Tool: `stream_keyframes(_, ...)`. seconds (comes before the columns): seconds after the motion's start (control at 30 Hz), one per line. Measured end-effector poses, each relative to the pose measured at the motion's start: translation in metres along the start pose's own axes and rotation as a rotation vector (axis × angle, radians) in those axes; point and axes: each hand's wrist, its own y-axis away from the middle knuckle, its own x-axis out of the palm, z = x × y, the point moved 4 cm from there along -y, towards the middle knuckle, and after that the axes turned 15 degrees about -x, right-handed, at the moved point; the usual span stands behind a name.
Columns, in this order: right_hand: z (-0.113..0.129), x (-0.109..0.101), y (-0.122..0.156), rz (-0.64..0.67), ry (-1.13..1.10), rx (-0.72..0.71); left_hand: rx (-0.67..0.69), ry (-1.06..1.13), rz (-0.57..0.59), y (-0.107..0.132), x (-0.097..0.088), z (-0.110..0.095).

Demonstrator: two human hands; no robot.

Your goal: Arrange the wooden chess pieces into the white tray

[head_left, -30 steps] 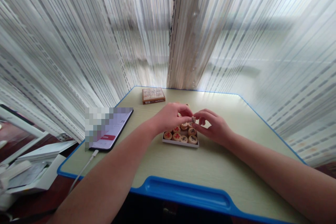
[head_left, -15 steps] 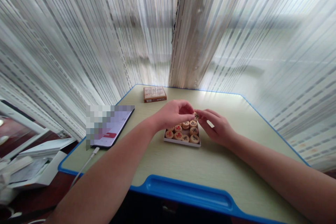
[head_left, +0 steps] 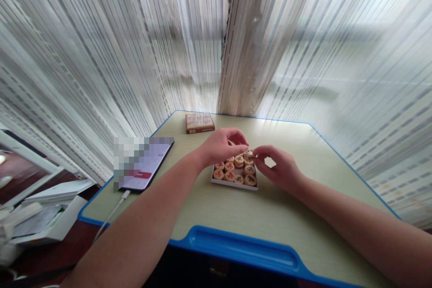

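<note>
A small white tray (head_left: 232,185) lies mid-table, packed with several round wooden chess discs (head_left: 234,169) marked in red or black. My left hand (head_left: 221,147) hovers over the tray's far left part, fingers curled, fingertips meeting at one disc (head_left: 249,155) at the tray's far right. My right hand (head_left: 281,168) reaches in from the right and pinches that same disc between thumb and forefinger. Both hands touch this disc just above the other pieces.
A brown box lid (head_left: 199,123) lies at the table's far edge. A phone (head_left: 146,165) with a lit screen rests at the left edge, its white cable (head_left: 110,218) hanging off. Striped curtains surround the table. A blue groove (head_left: 243,249) runs along the near edge.
Both hands stayed over the tray. The pinched disc came down a little toward the tray's far right corner, and my right fingers closed tighter on it.
</note>
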Motion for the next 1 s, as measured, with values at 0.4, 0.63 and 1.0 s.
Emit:
stream_keyframes(0.4,0.015,0.013,-0.006,0.268,-0.097,-0.186,0.08,-0.042,-0.151,-0.005,-0.008,0.003)
stream_keyframes(0.63,0.018,0.014,-0.008,0.332,-0.077,-0.198,0.103,-0.091,-0.127,-0.002,-0.006,0.001)
stream_keyframes(1.0,0.017,0.016,-0.007,0.368,-0.069,-0.221,0.101,-0.237,-0.182,0.001,-0.006,-0.004)
